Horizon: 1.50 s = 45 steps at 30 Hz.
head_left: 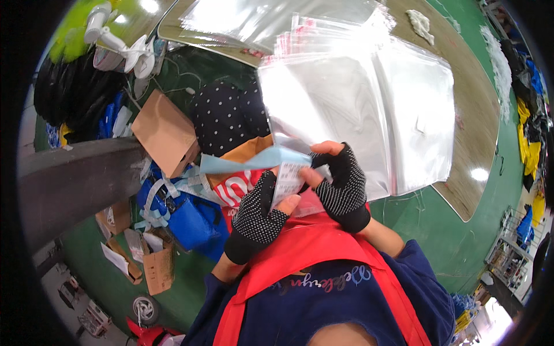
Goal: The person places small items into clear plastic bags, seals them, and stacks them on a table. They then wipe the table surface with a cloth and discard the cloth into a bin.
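Both my hands wear black fingerless gloves with white dots and meet in front of the red apron. My left hand (259, 210) is closed on a strip of labels, its thumb on the lower part of a white printed label (288, 177). Light-blue backing paper (245, 162) of that strip trails off to the left. My right hand (344, 187) pinches the strip at the label's upper right, thumb and index finger close together. Just beyond the hands lies a fanned stack of clear plastic bags (329, 98), some with red-marked edges, on the table.
The wood-look table (476, 132) has rounded corners and carries more clear bags (236, 20) at its far side. Left of me are a cardboard box (164, 132), a grey beam (86, 179), a blue bag (193, 222) and open cartons (157, 271) on the green floor.
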Available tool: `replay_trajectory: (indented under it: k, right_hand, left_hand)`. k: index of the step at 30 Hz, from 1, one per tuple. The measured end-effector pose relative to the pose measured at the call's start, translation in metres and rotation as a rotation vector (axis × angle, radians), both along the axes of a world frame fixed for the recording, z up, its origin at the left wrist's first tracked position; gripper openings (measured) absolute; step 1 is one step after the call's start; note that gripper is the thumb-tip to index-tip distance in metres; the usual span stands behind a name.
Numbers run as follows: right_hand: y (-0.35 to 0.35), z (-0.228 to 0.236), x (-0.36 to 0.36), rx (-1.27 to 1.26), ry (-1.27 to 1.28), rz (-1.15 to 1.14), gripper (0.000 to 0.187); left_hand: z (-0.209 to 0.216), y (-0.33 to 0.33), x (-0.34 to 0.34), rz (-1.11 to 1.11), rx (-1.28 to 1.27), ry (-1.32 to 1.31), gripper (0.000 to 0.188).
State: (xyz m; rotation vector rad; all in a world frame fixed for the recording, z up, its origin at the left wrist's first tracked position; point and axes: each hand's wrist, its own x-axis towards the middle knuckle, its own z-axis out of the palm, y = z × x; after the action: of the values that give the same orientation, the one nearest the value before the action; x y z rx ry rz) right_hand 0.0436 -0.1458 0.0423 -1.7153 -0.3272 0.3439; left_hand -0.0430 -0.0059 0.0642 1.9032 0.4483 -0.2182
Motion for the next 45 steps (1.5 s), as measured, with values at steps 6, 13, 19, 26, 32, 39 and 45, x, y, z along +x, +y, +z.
replay_trajectory:
  k: [6, 13, 19, 26, 32, 39, 45]
  right_hand:
    - [-0.006, 0.007, 0.016, -0.15, -0.369, 0.305, 0.022]
    - [-0.02, -0.018, 0.023, -0.008, -0.129, 0.312, 0.013]
    - [-0.047, -0.074, 0.059, -0.785, -1.039, -0.083, 0.012]
    - [-0.038, -0.043, 0.03, -0.688, -0.768, 0.192, 0.053]
    - [-0.026, -0.053, 0.01, -0.604, -0.683, 0.14, 0.022]
    - [-0.03, -0.042, 0.014, -0.42, -0.553, 0.155, 0.008]
    - [-0.035, -0.045, 0.017, -0.335, -0.439, 0.215, 0.009]
  left_hand:
    - [-0.01, 0.005, -0.015, -0.051, 0.217, -0.103, 0.029]
    - [-0.01, 0.008, -0.012, -0.127, 0.174, -0.141, 0.026]
    - [-0.029, 0.031, -0.023, 0.184, -0.116, -0.002, 0.031]
    - [-0.028, 0.035, -0.021, 0.31, -0.428, -0.05, 0.027]
    - [-0.027, 0.032, -0.013, 0.35, -0.431, -0.085, 0.027]
    - [-0.03, 0.024, -0.007, 0.313, -0.356, -0.087, 0.028]
    - [-0.024, 0.027, -0.009, 0.401, -0.439, -0.122, 0.028]
